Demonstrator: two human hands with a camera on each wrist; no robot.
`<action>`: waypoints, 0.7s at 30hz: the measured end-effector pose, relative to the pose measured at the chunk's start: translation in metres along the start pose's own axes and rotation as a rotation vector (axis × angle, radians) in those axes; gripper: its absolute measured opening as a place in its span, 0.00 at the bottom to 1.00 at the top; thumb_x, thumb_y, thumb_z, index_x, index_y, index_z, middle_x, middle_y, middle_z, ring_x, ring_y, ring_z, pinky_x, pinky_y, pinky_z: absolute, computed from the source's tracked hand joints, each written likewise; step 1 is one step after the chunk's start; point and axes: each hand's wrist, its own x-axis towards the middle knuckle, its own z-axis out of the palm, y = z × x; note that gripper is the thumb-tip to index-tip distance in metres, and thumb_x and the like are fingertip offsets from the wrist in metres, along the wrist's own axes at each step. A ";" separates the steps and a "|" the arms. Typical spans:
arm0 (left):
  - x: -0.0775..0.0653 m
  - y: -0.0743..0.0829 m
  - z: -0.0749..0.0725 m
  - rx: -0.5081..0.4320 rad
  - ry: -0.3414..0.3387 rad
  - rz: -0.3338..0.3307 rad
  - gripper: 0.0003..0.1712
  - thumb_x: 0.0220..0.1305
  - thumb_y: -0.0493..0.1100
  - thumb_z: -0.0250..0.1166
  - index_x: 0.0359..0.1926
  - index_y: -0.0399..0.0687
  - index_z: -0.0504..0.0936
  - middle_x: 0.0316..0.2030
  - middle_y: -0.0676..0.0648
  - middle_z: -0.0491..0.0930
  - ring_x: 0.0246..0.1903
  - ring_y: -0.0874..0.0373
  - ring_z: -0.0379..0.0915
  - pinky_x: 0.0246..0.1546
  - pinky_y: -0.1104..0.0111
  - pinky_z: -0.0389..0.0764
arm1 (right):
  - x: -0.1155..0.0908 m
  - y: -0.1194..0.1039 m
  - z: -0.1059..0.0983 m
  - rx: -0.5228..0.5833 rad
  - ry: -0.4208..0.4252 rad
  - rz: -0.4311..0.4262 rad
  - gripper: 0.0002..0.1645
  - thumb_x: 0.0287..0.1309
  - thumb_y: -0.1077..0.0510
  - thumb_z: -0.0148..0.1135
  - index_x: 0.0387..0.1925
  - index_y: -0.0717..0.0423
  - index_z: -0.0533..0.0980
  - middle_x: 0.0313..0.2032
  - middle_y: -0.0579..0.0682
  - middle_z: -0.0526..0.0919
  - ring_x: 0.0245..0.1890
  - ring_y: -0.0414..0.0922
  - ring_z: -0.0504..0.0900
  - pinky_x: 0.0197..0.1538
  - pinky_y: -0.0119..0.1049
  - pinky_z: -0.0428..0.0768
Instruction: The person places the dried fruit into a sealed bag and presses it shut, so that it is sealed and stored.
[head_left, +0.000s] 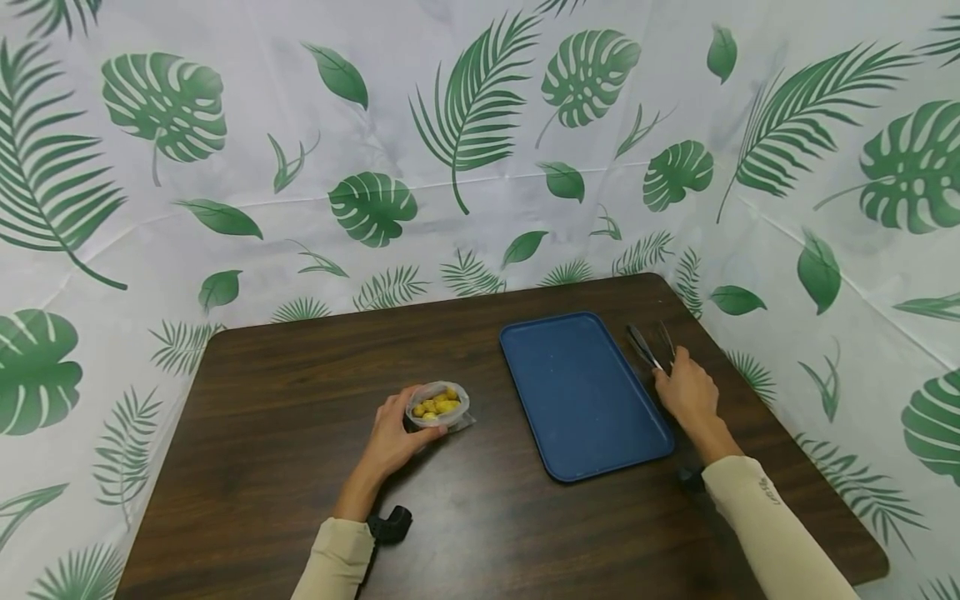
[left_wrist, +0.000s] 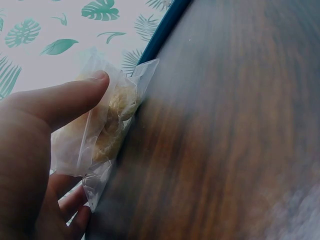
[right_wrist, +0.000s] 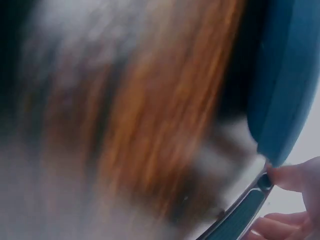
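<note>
My left hand (head_left: 392, 435) holds a clear plastic bag (head_left: 464, 403) on the table, thumb on the near side and fingers round the far side. The bag's mouth faces up and shows several small yellow, rounded pieces (head_left: 437, 406). In the left wrist view the thumb presses the bag's cloudy wall (left_wrist: 75, 145). At the right, my right hand (head_left: 688, 390) grips metal tongs (head_left: 645, 348) with dark grips; their two arms are spread and point toward the far edge. The right wrist view shows the thumb and fingers at the tongs (right_wrist: 240, 215).
A blue rectangular tray (head_left: 588, 392) lies between the two hands, its right rim close beside the tongs. The dark wood table (head_left: 300, 392) meets a leaf-printed white cloth (head_left: 480, 142) at the back and right.
</note>
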 end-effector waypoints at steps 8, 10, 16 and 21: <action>0.000 0.000 -0.001 -0.001 0.001 -0.002 0.47 0.55 0.62 0.77 0.73 0.62 0.69 0.69 0.41 0.70 0.70 0.39 0.60 0.64 0.36 0.66 | -0.009 -0.024 -0.006 0.042 0.108 -0.143 0.38 0.69 0.55 0.63 0.67 0.78 0.64 0.60 0.80 0.72 0.62 0.76 0.68 0.61 0.71 0.68; 0.000 0.000 -0.001 -0.003 0.003 -0.003 0.47 0.55 0.62 0.77 0.73 0.62 0.69 0.70 0.41 0.69 0.70 0.39 0.60 0.64 0.36 0.66 | -0.012 -0.038 -0.006 0.065 0.135 -0.193 0.38 0.69 0.55 0.63 0.68 0.78 0.64 0.62 0.79 0.71 0.65 0.75 0.66 0.65 0.70 0.66; 0.001 -0.001 -0.001 0.004 -0.003 -0.012 0.47 0.56 0.63 0.77 0.74 0.63 0.68 0.70 0.41 0.68 0.70 0.39 0.59 0.65 0.36 0.66 | -0.029 -0.083 0.002 0.152 0.157 -0.307 0.36 0.68 0.55 0.65 0.68 0.73 0.67 0.63 0.75 0.74 0.67 0.72 0.68 0.66 0.68 0.68; 0.000 0.000 -0.001 0.004 -0.005 -0.009 0.47 0.56 0.63 0.77 0.74 0.62 0.68 0.71 0.41 0.68 0.70 0.39 0.60 0.64 0.36 0.67 | -0.049 -0.116 0.009 0.229 0.041 -0.322 0.37 0.70 0.51 0.64 0.72 0.68 0.66 0.67 0.72 0.73 0.68 0.69 0.70 0.66 0.66 0.69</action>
